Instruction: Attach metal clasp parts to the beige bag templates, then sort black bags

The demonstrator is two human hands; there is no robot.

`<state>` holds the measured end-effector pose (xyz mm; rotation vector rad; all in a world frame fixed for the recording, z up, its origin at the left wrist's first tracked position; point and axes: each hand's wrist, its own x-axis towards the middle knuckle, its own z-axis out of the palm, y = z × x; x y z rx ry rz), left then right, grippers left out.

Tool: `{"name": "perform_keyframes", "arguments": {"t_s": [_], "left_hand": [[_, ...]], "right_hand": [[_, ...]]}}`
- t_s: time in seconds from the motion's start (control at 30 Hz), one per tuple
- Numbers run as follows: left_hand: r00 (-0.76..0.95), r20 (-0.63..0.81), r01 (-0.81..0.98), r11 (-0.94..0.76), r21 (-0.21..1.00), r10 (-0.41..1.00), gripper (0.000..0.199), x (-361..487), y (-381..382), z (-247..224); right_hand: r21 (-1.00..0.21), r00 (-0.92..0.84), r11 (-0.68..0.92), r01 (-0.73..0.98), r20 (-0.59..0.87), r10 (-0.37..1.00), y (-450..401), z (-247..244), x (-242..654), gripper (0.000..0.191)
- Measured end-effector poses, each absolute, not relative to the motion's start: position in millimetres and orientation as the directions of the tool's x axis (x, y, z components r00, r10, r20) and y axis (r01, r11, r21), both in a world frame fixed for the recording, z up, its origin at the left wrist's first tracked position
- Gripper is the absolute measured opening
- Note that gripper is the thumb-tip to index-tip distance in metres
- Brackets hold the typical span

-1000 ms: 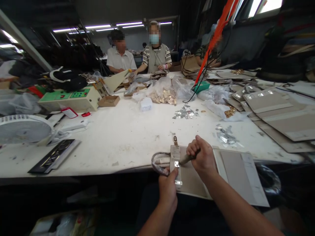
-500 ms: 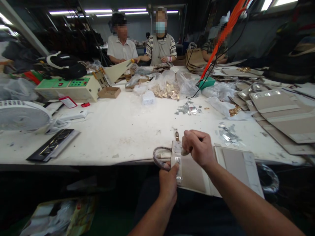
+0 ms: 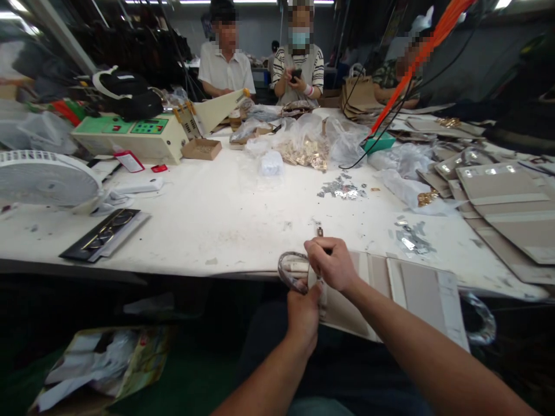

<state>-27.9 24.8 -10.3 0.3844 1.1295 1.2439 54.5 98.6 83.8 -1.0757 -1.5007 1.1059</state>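
Tag with red edge (image 3: 129,162) is unreadable; left hand (image 3: 304,312) grips beige panel (image 3: 347,309); right hand (image 3: 333,264) clutches mostly hidden dark tool (image 3: 328,251).

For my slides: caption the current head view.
Left hand on a beige panel, right hand in a fist over it.

Flanking our two hands (image 3: 332,266), we count two looped handles (image 3: 281,268). Beyond lie two silver-plate piles (image 3: 342,189); leftward, one fan (image 3: 45,179).
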Motion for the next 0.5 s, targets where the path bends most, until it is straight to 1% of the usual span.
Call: {"name": "perform_keyframes", "arguments": {"t_s": [0.03,0.07,0.2,0.27,0.3,0.4,0.43,0.5], "left_hand": [[-0.094,-0.47,-0.548,0.348,0.76,0.878,0.039,-28,25,-10],[-0.092,-0.472,-0.549,0.351,0.759,0.877,0.039,-28,25,-10],[-0.088,-0.454,-0.545,0.339,0.767,0.886,0.038,-27,24,-12],[-0.102,-0.456,-0.536,0.337,0.774,0.884,0.038,-27,24,-15],[-0.104,-0.458,-0.532,0.34,0.775,0.883,0.039,-28,24,-16],[-0.092,-0.468,-0.523,0.357,0.774,0.879,0.044,-28,25,-18],[-0.091,-0.475,-0.521,0.365,0.771,0.875,0.047,-29,25,-19],[-0.097,-0.481,-0.521,0.367,0.77,0.871,0.05,-30,25,-20]], "right_hand": [[-0.971,-0.156,0.186,0.152,0.162,0.974,99,84,55,0.052],[-0.97,-0.141,0.186,0.155,0.164,0.976,100,83,57,0.052],[-0.962,-0.085,0.272,-0.018,0.273,0.958,97,76,61,0.056],[-0.966,-0.068,0.251,-0.056,0.254,0.965,95,66,65,0.057],[-0.971,-0.062,0.235,-0.046,0.237,0.969,94,61,68,0.057],[-0.978,0.041,0.203,0.038,0.204,0.978,93,61,89,0.057],[-0.978,0.096,0.182,0.104,0.192,0.977,94,65,97,0.057],[-0.949,0.174,0.112,0.295,0.169,0.97,94,75,113,0.058]]}}
